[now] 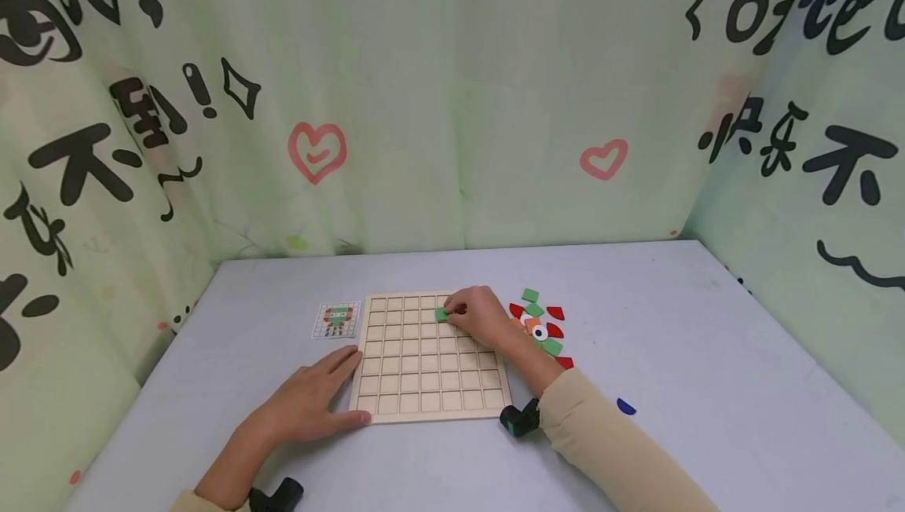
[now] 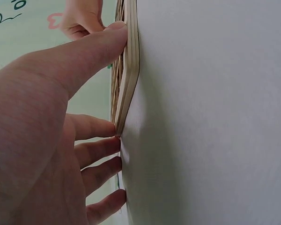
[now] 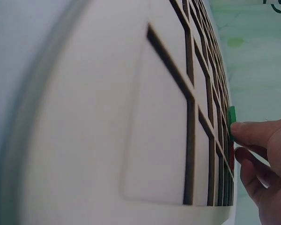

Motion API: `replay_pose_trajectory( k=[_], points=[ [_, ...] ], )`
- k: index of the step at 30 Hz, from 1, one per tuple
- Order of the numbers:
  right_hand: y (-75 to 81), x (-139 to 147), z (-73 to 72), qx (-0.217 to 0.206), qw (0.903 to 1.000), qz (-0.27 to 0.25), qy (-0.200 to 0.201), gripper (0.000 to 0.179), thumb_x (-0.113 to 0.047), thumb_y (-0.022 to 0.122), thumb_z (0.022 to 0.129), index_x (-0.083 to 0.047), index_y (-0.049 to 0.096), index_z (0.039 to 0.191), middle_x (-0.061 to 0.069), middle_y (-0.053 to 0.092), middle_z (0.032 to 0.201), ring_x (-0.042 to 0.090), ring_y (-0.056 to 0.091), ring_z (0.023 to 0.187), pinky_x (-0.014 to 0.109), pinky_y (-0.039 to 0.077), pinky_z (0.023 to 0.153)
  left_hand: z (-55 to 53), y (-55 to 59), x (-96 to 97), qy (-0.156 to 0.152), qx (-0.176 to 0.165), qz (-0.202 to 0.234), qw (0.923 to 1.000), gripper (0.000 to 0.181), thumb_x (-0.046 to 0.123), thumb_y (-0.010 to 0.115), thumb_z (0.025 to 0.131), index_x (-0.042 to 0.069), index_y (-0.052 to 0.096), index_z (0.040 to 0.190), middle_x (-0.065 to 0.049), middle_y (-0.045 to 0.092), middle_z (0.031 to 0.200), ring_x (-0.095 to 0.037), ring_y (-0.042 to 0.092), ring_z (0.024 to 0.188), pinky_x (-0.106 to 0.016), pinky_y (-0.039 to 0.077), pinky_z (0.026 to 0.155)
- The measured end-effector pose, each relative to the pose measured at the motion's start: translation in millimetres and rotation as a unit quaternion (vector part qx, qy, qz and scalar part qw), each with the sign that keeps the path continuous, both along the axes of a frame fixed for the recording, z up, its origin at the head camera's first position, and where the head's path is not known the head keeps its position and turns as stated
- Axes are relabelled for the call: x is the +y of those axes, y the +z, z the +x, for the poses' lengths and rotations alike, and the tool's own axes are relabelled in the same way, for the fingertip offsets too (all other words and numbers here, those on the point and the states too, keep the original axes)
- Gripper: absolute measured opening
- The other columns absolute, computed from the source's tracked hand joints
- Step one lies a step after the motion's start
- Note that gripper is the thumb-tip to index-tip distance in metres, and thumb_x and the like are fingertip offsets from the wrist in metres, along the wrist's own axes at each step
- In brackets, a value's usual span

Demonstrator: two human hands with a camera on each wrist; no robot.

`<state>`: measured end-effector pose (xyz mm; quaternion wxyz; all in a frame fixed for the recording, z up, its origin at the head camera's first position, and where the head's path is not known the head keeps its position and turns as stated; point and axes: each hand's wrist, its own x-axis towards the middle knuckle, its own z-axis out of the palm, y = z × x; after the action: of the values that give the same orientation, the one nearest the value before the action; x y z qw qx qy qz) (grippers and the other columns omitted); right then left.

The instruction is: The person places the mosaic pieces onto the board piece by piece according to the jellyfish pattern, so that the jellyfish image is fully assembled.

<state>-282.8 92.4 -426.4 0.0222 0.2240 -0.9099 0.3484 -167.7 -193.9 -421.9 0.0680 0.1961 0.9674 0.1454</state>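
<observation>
A wooden grid board [image 1: 430, 380] with square recesses lies on the table. My right hand [image 1: 479, 316] is over its far part, thumb and fingertips pinching a small green square tile [image 1: 441, 314]. From the right wrist view, this green tile [image 3: 232, 123] stands out past the grid lines, right at the thumb tip. My left hand [image 1: 311, 396] rests at the board's left side, fingers along the left edge and thumb by the near corner. In the left wrist view the left thumb [image 2: 100, 47] touches the board's rim [image 2: 131, 70], with the fingers spread and fairly straight.
Right of the board lies a loose group of pieces, including a green tile [image 1: 530, 294], a red piece [image 1: 555, 313] and a white eye disc [image 1: 540, 332]. A blue half-round piece [image 1: 626, 407] sits nearer. A pattern card [image 1: 337, 320] lies at the board's left. Printed curtains [image 1: 452, 104] enclose the table.
</observation>
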Motion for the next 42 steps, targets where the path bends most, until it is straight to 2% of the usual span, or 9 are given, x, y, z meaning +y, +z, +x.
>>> replay_pose_trajectory(
  k=[10,18,26,32,36,42],
  points=[
    [-2.1,-11.6,-3.0,0.010,0.9999,-0.002,0.007,0.007,-0.004,0.070,0.086,-0.006,0.076,0.089,0.006,0.073,0.105,0.021,0.067,0.097,0.031,0.053,0.079,0.0,-1.1,-1.1,-0.001,0.001,0.004,1.0000,0.094,0.065,0.064,0.081,0.007,0.036,0.149,-0.012,0.034,0.155,-0.031,0.037,0.142,-0.054,0.039,0.104],
    [0.4,-20.9,-2.8,0.016,0.9998,0.011,0.005,0.006,-0.007,0.072,0.086,-0.007,0.077,0.089,0.006,0.073,0.105,0.018,0.066,0.090,0.031,0.054,0.077,-1.3,-3.2,0.3,0.007,-0.003,0.003,1.0000,0.094,0.064,0.064,0.081,0.009,0.035,0.150,-0.010,0.033,0.156,-0.029,0.035,0.143,-0.053,0.038,0.106],
    [0.9,-24.5,-1.5,0.017,0.9995,0.027,-0.001,0.004,-0.009,0.072,0.086,-0.008,0.076,0.085,0.003,0.070,0.105,0.011,0.057,0.076,0.026,0.048,0.070,-0.3,-1.4,-0.3,0.004,0.001,0.001,1.0000,0.094,0.064,0.064,0.081,0.007,0.036,0.149,-0.011,0.034,0.155,-0.030,0.037,0.142,-0.053,0.039,0.105],
    [0.4,-23.6,-2.4,-0.002,0.9998,0.016,0.010,0.008,-0.009,0.072,0.086,-0.008,0.075,0.093,0.005,0.069,0.106,0.013,0.054,0.077,0.027,0.047,0.071,-0.7,-2.2,0.3,0.010,-0.005,0.002,0.9999,0.094,0.064,0.065,0.080,0.007,0.036,0.149,-0.011,0.034,0.155,-0.030,0.036,0.142,-0.053,0.038,0.105],
    [1.1,-21.6,-2.3,-0.012,0.9995,0.027,0.015,0.013,-0.011,0.072,0.087,-0.011,0.075,0.099,0.004,0.068,0.110,0.016,0.052,0.080,0.029,0.046,0.073,-0.9,-2.7,0.2,0.009,-0.005,0.002,0.9999,0.094,0.063,0.066,0.080,0.007,0.036,0.149,-0.011,0.034,0.156,-0.030,0.035,0.143,-0.054,0.038,0.105],
    [0.6,-14.1,-0.1,-0.006,0.9995,0.028,0.016,0.015,-0.012,0.071,0.087,-0.012,0.074,0.101,0.002,0.067,0.108,0.015,0.048,0.075,0.027,0.041,0.068,-0.2,0.0,0.5,0.007,-0.012,0.006,0.9999,0.094,0.064,0.065,0.080,0.007,0.036,0.149,-0.011,0.034,0.156,-0.030,0.035,0.143,-0.054,0.038,0.106]
  ],
)
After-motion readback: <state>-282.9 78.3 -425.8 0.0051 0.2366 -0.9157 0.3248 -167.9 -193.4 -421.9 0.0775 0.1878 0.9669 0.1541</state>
